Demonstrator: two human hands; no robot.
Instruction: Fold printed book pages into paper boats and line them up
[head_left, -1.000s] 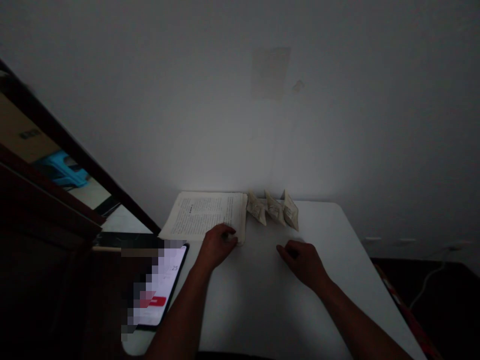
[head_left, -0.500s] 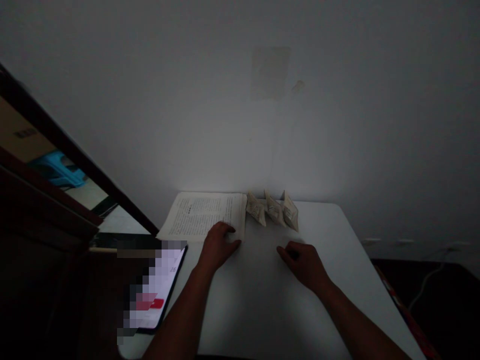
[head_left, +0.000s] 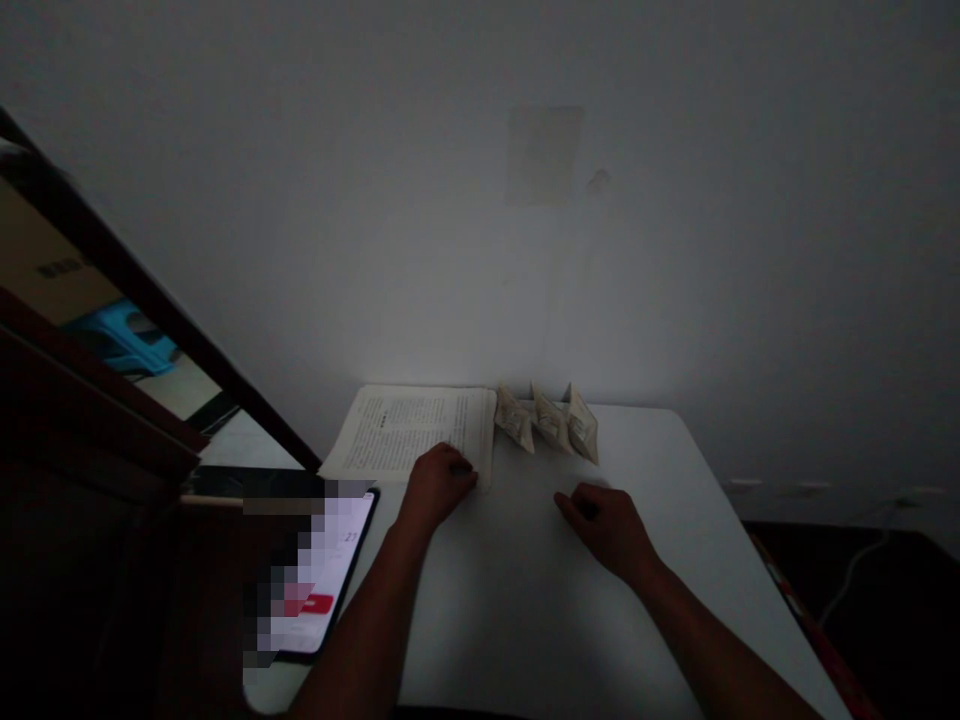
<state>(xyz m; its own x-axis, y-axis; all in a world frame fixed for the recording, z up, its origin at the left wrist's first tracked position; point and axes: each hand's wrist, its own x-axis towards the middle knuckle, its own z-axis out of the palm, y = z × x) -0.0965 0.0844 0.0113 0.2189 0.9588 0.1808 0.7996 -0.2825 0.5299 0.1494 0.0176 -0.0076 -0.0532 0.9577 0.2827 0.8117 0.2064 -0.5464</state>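
Note:
A book of printed pages lies at the back left of a white table. My left hand rests on its near right corner, fingers curled onto the page edge. My right hand sits on the bare tabletop further right, its fingers curled under and the thumb pointing left; what is inside them is hidden in the dim light. Three folded paper shapes made from printed pages stand in a row against the wall, just beyond and between my hands.
A phone with a lit screen lies at the table's left edge. Dark wooden furniture rises on the left, with a blue stool behind it. A plain wall backs the table. A cable lies on the dark floor at right.
My left hand's fingers, stretched over the book's corner half a second ago, have curled back onto the page edge. My right hand has stayed in place.

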